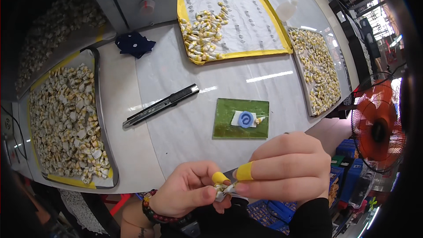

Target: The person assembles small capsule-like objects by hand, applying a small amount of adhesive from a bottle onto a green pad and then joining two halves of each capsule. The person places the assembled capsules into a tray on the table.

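on the white table [189, 119], three trays [94, 61] hold small parts; both hands [246, 180] pinch one small part [223, 189].

Both hands meet low in the view, fingertips touching. The left hand [187, 189] is palm-up and curled, 1 yellow-capped fingertip [219, 177] pressed toward its thumb. The right hand [286, 167] arches knuckles-up over it, its capped finger [244, 171] just beside the left's. Both seem to pinch at 1 spot between the fingertips. A beaded band circles the left wrist [152, 209]; a dark sleeve covers the right forearm [315, 220].

yellow finger cots [244, 171], beaded bracelet [152, 209], black sleeve [313, 219]
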### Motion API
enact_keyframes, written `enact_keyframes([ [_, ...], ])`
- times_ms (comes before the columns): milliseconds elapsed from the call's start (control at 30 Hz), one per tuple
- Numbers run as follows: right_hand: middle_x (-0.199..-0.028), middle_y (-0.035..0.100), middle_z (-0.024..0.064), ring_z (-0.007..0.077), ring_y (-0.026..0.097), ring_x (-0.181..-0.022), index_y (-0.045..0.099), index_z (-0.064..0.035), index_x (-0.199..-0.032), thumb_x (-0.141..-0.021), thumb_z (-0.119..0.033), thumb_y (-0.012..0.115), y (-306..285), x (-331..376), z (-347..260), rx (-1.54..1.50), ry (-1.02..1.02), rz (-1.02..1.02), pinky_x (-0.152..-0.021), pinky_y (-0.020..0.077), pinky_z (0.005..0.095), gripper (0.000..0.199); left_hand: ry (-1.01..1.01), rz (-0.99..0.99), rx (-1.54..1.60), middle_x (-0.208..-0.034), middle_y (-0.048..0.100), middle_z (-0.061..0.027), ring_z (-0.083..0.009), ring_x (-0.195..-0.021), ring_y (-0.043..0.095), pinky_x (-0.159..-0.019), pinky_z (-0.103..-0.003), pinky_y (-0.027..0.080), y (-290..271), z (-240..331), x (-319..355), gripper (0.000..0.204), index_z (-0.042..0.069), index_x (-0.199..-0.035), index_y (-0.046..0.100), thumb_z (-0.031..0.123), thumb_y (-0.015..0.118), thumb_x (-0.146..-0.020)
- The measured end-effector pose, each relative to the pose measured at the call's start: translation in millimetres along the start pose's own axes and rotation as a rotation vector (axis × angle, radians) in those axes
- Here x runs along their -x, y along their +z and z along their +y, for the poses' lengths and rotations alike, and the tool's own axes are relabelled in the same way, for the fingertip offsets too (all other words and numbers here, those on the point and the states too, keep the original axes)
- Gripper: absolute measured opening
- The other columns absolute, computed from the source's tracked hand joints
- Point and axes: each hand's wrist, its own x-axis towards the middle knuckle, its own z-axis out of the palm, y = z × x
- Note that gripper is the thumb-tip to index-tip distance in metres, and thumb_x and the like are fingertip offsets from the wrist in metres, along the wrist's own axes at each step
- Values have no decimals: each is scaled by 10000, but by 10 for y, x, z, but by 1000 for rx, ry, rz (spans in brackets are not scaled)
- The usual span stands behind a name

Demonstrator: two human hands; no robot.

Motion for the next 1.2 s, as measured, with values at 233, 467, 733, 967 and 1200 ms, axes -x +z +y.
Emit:
enact_keyframes([
  [233,-908,693,84,186,646,-740,728,-10,-874,-704,-3,745,-29,-58,47,-19,-124,-136,-599,521,246,171,-103,-47,72,-925,668,-97,-137,-828,660,-747,-280,545,-21,-16,-29,294,5,-1033,543,263,653,-946],
  [467,-922,690,95,188,647,-757,727,-7,-870,-694,-1,749,6,14,35,19,-129,-132,-612,533,252,177,-114,-55,139,-912,661,-77,-132,-820,654,-753,-274,531,5,-46,-43,249,27,-1028,547,246,640,-956],
  [733,-938,697,75,181,648,-770,731,-13,-869,-698,-8,743,-12,19,-11,-9,-32,-143,-605,531,251,172,-135,-40,204,-896,666,-65,-116,-808,657,-745,-260,540,40,-48,-63,221,33,-1010,541,230,631,-962],
  [967,-925,699,80,179,645,-762,731,-16,-870,-692,-9,747,-20,34,-43,28,-35,-118,-607,531,250,178,-137,-46,190,-902,665,-68,-109,-806,656,-743,-259,538,55,-38,-79,225,26,-1014,538,229,623,-967],
  [1200,-870,672,124,212,635,-698,713,14,-912,-723,-15,714,-25,48,45,135,-93,-24,-614,536,290,191,-149,-40,157,-909,657,-88,-126,-810,652,-763,-274,542,31,26,-73,253,12,-1035,530,248,602,-977],
])
